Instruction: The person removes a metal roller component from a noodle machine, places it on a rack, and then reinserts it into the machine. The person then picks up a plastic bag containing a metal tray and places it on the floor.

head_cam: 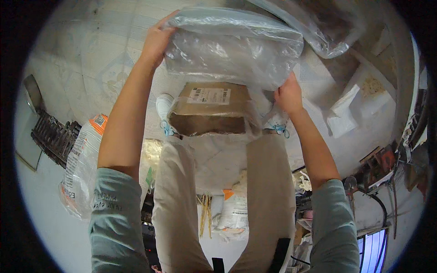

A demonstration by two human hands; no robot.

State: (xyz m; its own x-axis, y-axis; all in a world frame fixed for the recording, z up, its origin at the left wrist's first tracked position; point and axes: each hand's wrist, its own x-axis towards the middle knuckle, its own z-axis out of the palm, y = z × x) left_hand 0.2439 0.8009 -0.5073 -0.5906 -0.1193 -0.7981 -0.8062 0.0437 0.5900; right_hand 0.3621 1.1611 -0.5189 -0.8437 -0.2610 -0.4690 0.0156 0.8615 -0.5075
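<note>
Clear plastic sheeting (232, 47) is stretched wide between my two hands, above and beyond a cardboard box. My left hand (158, 42) grips its upper left edge, with the fingers partly hidden behind the plastic. At the lower right corner, my right hand (290, 95) pinches the sheeting. The brown cardboard box (211, 108) lies on the floor between my feet. A white printed label is stuck on its upper face, and its near side looks dark and hollow. Thin clear film seems to hang around the box's right side.
More clear plastic (327, 44) bulges at the upper right. White crumpled paper (343, 114) lies on the tiled floor (102, 61). My white shoe (164, 105) stands left of the box. Filled sacks (82, 167) rest on the left, and another sack (235, 211) shows between my legs.
</note>
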